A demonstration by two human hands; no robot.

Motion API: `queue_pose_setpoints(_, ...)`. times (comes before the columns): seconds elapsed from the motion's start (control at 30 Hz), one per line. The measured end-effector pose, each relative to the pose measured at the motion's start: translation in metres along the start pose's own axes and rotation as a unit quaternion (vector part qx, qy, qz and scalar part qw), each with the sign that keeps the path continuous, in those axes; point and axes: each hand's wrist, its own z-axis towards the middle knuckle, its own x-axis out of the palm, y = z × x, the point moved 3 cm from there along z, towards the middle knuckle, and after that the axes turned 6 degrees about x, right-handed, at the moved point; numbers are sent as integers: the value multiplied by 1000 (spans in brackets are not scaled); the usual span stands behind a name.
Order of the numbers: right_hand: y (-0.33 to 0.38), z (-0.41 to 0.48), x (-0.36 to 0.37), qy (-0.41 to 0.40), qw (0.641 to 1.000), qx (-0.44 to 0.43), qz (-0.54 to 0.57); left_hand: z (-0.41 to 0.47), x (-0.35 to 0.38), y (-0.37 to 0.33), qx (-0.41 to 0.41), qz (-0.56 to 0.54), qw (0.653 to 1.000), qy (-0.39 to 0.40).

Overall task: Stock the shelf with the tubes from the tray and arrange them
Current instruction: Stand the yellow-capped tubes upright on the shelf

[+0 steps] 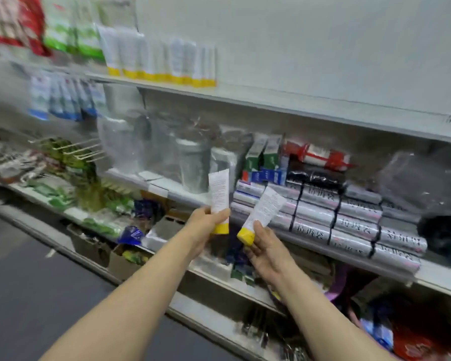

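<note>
My left hand grips a white tube with a yellow cap, held upright with the cap down. My right hand holds a second white tube with a yellow cap, tilted to the right. Both hands are in front of the middle shelf. On the upper shelf stands a row of several matching white tubes, caps down, at its left part. The tray is not in view.
To the right of the tube row the upper shelf is bare. The middle shelf holds stacked silver rolls, small boxes and plastic-wrapped goods. Hanging packets are at the left. Lower shelves carry mixed goods.
</note>
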Motion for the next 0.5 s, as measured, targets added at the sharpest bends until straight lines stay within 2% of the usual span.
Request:
queue_pose_setpoints(0.33, 98, 69, 189, 154, 978, -127, -55, 95, -75, -167, 144, -50, 988, -10)
queue_pose_setpoints(0.5, 165, 120, 269, 164, 962, -200, -88, 164, -106, -261, 177, -25, 982, -55)
